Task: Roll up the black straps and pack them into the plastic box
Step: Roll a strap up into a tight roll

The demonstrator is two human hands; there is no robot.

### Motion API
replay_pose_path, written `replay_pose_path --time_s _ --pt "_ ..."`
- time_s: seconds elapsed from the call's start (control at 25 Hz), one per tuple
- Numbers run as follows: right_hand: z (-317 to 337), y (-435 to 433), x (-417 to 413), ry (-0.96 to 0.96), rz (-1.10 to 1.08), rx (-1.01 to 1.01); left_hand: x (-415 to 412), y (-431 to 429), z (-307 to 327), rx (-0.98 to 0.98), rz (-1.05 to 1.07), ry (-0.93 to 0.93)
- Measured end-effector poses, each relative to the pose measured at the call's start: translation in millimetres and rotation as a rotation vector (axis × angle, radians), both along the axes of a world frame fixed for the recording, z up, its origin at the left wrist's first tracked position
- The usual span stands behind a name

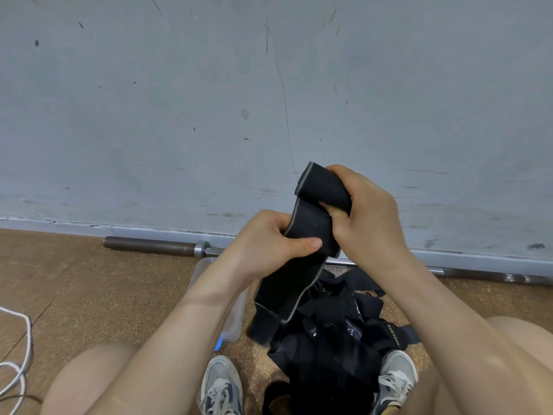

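One grey scuffed wall (179, 115) fills the upper half from nine through twelve to three o'clock, and one brown speckled floor (89, 280) takes the lower half. One steel barbell (149, 244) lies along the foot of the wall, running from nine towards three o'clock, partly hidden behind the arms. At about five o'clock one pile of black straps (329, 339) lies tangled on the floor between the feet; how many straps are in it cannot be counted. Just beside the pile, at its nine o'clock, stands one clear plastic box (235, 322), largely covered by the left forearm. One single strap (308, 223), black with a grey edge, is held up above the pile at the centre, its loose tail hanging down towards six o'clock. Two hands work it: the right hand (365, 205), at the strap's two o'clock, grips the rolled top end with curled fingers, and the left hand (269, 244), at its eight o'clock, pinches the flat length between thumb and fingers. Two grey laced shoes, the left shoe (221, 384) and the right shoe (395, 381), sit at six o'clock. One white cable (21, 354) loops at eight o'clock.
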State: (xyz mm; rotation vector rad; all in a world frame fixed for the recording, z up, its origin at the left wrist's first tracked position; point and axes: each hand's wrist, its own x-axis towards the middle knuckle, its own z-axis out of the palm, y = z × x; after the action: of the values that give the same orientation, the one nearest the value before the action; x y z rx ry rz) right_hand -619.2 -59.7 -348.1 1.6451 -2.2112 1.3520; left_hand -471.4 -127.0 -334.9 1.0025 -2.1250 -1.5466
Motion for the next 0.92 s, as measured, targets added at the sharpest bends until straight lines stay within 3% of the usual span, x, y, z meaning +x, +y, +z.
replay_pose_path --time_s 0.08,0.12,0.24,0.48,0.76,0.92 --pt "0 -1 2 0.009 -0.027 -0.021 1 -4 -6 -0.340 0.006 -0.264" --pt "0 -2 -2 -0.008 -0.064 -0.048 1 -1 -7 -0.415 -0.028 -0.321" --pt "5 -5 -16 -0.134 -0.102 -0.084 1 12 -11 -0.184 -0.120 -0.146" --pt "17 -3 -33 -0.433 -0.004 -0.091 12 -11 -12 -0.075 0.034 0.024" --pt "27 6 -28 -0.528 0.148 -0.115 8 -30 -34 0.074 -0.038 -0.036" --pt "32 11 -24 -0.570 0.280 -0.084 10 -25 -32 0.095 -0.248 -0.095"
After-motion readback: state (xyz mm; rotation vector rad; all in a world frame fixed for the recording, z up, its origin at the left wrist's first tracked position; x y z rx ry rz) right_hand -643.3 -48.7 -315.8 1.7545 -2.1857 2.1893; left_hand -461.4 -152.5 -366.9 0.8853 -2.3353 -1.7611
